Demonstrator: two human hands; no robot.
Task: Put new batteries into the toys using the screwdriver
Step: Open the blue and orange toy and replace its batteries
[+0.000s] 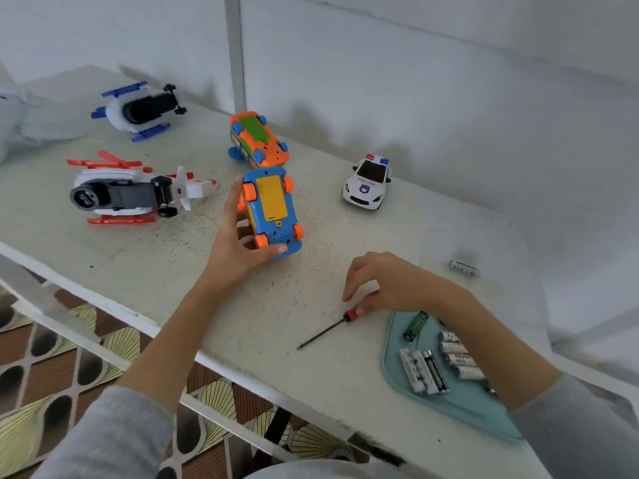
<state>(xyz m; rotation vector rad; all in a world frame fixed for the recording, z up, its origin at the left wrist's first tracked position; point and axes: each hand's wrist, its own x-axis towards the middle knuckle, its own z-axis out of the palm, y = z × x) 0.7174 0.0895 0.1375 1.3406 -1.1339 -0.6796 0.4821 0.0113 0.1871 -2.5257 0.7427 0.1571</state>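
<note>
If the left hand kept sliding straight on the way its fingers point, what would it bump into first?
The left hand already holds the blue toy car. Pushed on along the fingers, it would probably meet the orange toy car next, though depth is hard to judge.

Left hand (238,243) grips blue car (271,210); right hand (383,285) pinches screwdriver (326,328).

screwdriver (325,331) lies left of tray (463,406) holding batteries (423,371).

White table (311,340), toy vehicles (367,181), screwdriver (323,331), teal tray (463,402), loose battery (463,267)
</note>
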